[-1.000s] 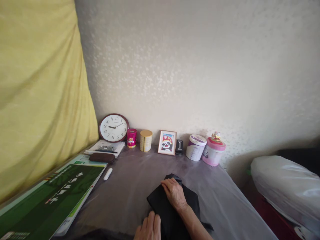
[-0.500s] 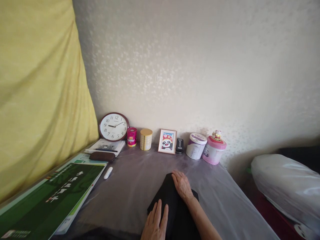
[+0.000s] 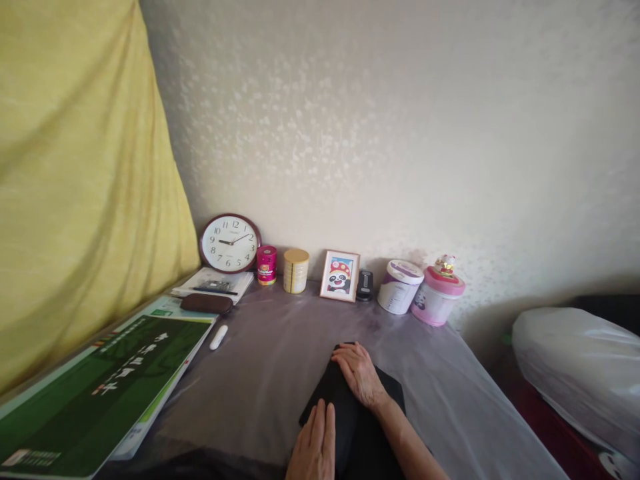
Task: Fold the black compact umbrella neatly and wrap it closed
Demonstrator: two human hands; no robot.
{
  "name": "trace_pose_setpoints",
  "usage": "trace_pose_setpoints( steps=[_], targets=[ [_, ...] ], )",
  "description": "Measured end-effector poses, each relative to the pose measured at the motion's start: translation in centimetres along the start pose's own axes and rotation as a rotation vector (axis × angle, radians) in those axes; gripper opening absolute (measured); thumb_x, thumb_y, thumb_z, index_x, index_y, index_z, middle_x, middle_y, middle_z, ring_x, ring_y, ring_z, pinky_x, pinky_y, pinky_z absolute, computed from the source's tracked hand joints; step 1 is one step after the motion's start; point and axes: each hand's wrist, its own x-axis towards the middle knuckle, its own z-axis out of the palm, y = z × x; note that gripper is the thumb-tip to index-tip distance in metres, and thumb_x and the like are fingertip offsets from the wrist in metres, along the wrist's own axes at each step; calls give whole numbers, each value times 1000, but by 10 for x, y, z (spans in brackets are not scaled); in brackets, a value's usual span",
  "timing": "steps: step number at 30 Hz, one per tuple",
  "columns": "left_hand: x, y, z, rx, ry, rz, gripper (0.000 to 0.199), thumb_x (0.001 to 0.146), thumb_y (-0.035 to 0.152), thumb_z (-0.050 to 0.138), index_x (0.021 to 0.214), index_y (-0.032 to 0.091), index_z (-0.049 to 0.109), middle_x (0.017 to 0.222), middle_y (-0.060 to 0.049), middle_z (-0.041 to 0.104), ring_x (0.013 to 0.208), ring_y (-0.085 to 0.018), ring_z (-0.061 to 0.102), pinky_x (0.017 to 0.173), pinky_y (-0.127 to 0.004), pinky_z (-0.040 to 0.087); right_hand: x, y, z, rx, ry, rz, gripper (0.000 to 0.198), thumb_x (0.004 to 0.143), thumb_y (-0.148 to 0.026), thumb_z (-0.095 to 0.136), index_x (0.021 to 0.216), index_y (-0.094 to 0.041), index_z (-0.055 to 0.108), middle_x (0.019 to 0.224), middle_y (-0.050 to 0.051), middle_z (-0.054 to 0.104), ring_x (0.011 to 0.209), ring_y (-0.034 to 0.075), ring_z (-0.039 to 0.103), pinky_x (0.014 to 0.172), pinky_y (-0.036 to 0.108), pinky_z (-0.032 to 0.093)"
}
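A black folded sheet [image 3: 345, 427], cloth or paper I cannot tell, lies on the grey-covered table near its front edge. Across its upper part rests my right hand [image 3: 360, 377], palm down with the fingers stretched out over the far corner. My left hand [image 3: 315, 443] lies along the sheet's left side, its fingers straight and close together, touching the black surface. Neither hand is closed around anything. The sheet's near end runs out of the bottom of the picture, and my right forearm covers part of its right side.
On the left lie a green calendar-like pad [image 3: 115, 387], a brown case [image 3: 206, 304] and a small white object [image 3: 219, 337]. Along the wall stand a clock [image 3: 231, 243], tins [image 3: 297, 271], a framed panda picture [image 3: 340, 275], a black stapler-like object [image 3: 365, 285] and lidded tubs [image 3: 400, 287].
My right hand has slid a little leftward and toward me over the black sheet. The fingers of my left hand have drawn together. The whole view has shifted slightly.
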Motion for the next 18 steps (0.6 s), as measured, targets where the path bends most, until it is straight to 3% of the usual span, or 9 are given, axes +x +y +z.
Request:
trace_pose_setpoints(
  steps=[4,7,11,12,15,18],
  targets=[
    [2,-2,-5,-25,-58,-30,80,74,-11,21,131,23,-24,136,-8,44,123,-17,44,95,-25,44,16,32,1,-72,0,113,36,92,-21,30,95,-22,66,99,5,69,99,18,61,91,34,43],
    [4,-4,-13,-86,-130,-18,83,71,-12,22,131,25,-22,140,-7,37,125,-18,40,97,-26,43,8,45,-7,-137,71,245,37,90,-23,29,95,-20,65,97,11,69,95,22,62,88,38,44],
    [6,-5,-39,-238,-316,36,87,65,-5,34,139,17,-7,146,-13,19,132,-25,28,103,-36,38,-35,54,-27,-129,288,486,36,86,-34,34,99,-16,62,102,13,66,97,24,61,89,38,44],
    [7,-4,-47,-246,-332,-15,90,62,-3,38,139,13,-4,147,-14,15,134,-26,23,105,-40,35,-49,54,-32,-116,320,548,37,84,-37,35,98,-15,62,100,13,66,93,24,62,86,36,46],
    [9,-1,-73,-353,-392,-14,89,60,1,42,140,5,3,148,-16,7,136,-26,16,109,-40,29,-88,47,-42,-64,327,702,40,80,-44,37,95,-16,62,93,13,67,80,23,65,79,35,48],
    [12,2,-94,-376,-438,-45,84,62,1,39,139,3,6,148,-17,7,136,-23,15,110,-38,25,-111,32,-44,67,246,833,43,77,-51,39,91,-18,64,81,9,68,73,23,65,71,34,49]
  ],
)
